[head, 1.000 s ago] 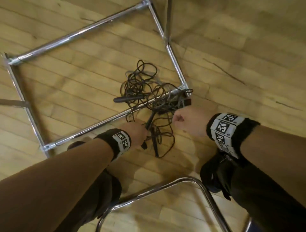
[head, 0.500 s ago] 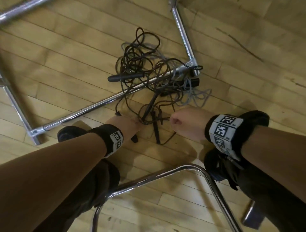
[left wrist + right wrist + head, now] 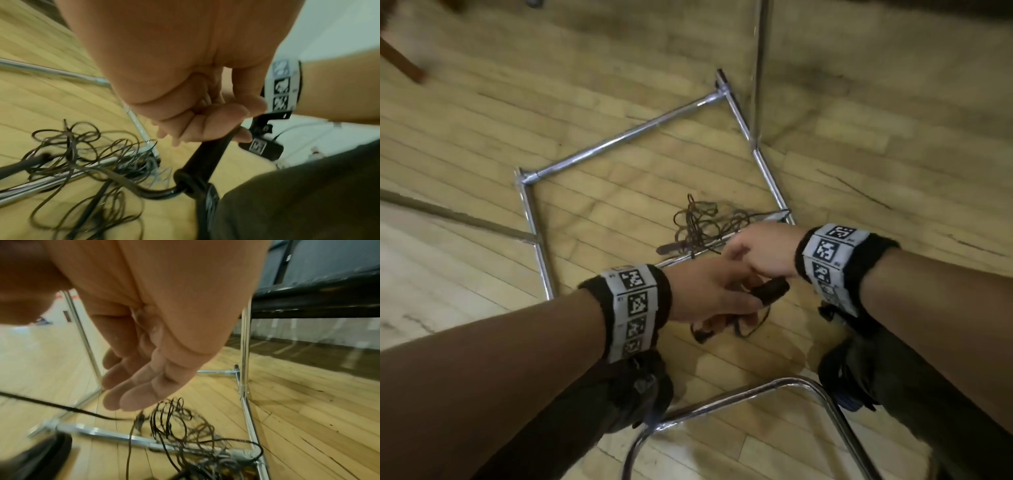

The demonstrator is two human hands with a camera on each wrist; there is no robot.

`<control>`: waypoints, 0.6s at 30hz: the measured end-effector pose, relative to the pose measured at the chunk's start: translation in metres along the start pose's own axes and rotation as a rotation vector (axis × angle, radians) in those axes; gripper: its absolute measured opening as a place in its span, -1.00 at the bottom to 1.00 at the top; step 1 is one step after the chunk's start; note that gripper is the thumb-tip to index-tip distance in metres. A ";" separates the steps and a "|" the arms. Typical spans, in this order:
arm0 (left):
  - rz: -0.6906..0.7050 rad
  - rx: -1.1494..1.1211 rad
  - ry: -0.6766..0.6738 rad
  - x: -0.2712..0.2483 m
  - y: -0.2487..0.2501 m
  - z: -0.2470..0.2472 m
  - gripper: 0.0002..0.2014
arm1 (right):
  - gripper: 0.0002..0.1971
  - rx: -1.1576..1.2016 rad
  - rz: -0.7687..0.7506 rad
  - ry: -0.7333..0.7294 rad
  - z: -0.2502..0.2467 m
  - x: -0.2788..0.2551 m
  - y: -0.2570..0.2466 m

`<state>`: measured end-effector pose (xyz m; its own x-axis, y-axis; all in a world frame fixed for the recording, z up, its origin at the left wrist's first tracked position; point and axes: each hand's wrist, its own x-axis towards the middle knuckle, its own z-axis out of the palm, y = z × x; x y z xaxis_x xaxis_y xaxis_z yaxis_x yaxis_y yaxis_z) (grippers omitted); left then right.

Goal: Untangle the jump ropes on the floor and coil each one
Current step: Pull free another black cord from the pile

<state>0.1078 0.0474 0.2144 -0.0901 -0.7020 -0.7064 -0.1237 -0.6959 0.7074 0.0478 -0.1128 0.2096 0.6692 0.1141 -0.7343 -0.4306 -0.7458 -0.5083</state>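
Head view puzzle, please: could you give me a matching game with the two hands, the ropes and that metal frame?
1 left hand
2 right hand
3 jump rope tangle
4 chrome frame

A fingers loose, holding nothing
B shiny tubes forming a rectangle
C draped over a tube on the wooden floor
D wrapped round a black handle

Pairs: 1-D, 2-A, 3-C, 4-B

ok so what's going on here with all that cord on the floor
A person is sorting out a tangle of jump ropes on a wooden floor. The left hand grips a black rope handle, whose cord runs back into the pile. The right hand hovers beside it with fingers relaxed, holding nothing visible. Most of the rope is still knotted, draped over the chrome bar of a metal frame, and nothing is coiled yet.
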 end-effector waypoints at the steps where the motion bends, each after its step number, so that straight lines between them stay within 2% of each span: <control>1: 0.057 -0.103 0.012 -0.019 0.015 0.001 -0.82 | -0.67 0.073 -0.023 0.005 -0.007 -0.015 -0.009; 3: 0.181 -0.301 0.047 -0.055 0.042 0.006 -0.81 | -0.71 0.402 -0.116 -0.006 -0.013 -0.053 -0.027; 5: 0.334 -0.482 0.088 -0.086 0.068 0.014 -0.79 | -0.56 0.833 -0.247 -0.028 -0.010 -0.093 -0.044; 6: 0.411 -0.582 0.114 -0.099 0.080 0.018 -0.79 | -0.58 0.941 -0.278 0.020 -0.006 -0.109 -0.051; 8: 0.552 -0.761 0.177 -0.120 0.107 0.018 -0.79 | -0.67 0.996 -0.301 0.100 0.001 -0.133 -0.062; 9: 0.612 -0.829 0.238 -0.129 0.120 0.014 -0.78 | -0.62 0.988 -0.299 0.087 0.004 -0.144 -0.066; 11: 0.683 -0.949 0.477 -0.145 0.142 0.001 -0.81 | -0.39 0.952 -0.274 0.058 0.006 -0.164 -0.066; 13: 0.659 -1.056 0.785 -0.155 0.152 -0.016 -0.88 | -0.25 0.927 -0.246 0.165 0.000 -0.181 -0.060; 15: 0.537 -1.053 1.049 -0.158 0.147 -0.034 -0.81 | -0.42 0.972 -0.246 0.357 -0.009 -0.194 -0.048; 17: 0.291 -0.815 1.223 -0.151 0.131 -0.046 -0.53 | -0.62 0.967 -0.233 0.484 -0.021 -0.201 -0.035; 18: 0.168 -0.619 1.254 -0.146 0.122 -0.049 -0.40 | -0.65 0.901 -0.206 0.506 -0.026 -0.203 -0.031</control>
<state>0.1538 0.0578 0.4050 0.9084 -0.2206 -0.3551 0.2784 -0.3143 0.9076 -0.0587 -0.1303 0.3861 0.8659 -0.2588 -0.4281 -0.4321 0.0441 -0.9007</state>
